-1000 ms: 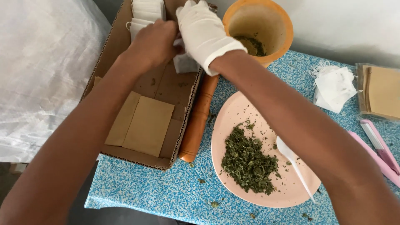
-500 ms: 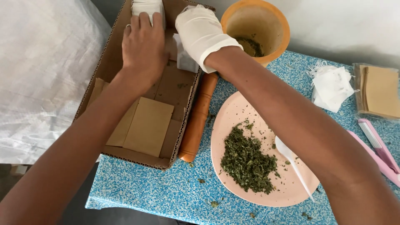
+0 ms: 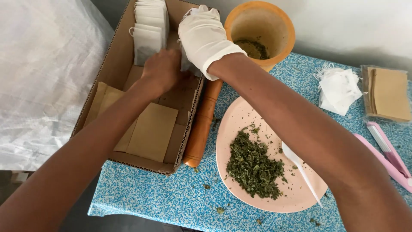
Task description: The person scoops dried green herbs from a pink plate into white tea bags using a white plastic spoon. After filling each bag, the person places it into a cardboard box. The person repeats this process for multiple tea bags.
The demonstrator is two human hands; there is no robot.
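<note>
My bare left hand (image 3: 161,71) is inside the open cardboard box (image 3: 192,122), fingers curled against a small white filter bag (image 3: 186,64). My right hand (image 3: 204,36), in a white glove, reaches down from above and pinches the same bag against the box's right wall. A row of upright white filter bags (image 3: 150,25) fills the far end of the box, just beyond my left hand. Flat brown paper envelopes (image 3: 152,131) lie on the box floor under my left forearm.
A wooden pestle (image 3: 201,124) lies along the box's right side. An orange mortar (image 3: 262,25) stands behind it. A pink plate (image 3: 240,116) holds dried green herbs (image 3: 255,167) and a white spoon (image 3: 300,167). At right are loose white bags (image 3: 339,88), brown envelopes (image 3: 388,92) and a pink sealer (image 3: 388,154).
My left hand has come down from the row of white bags, and its fingers have curled beside the gloved hand. The view has shifted slightly; my right hand stays over the box.
</note>
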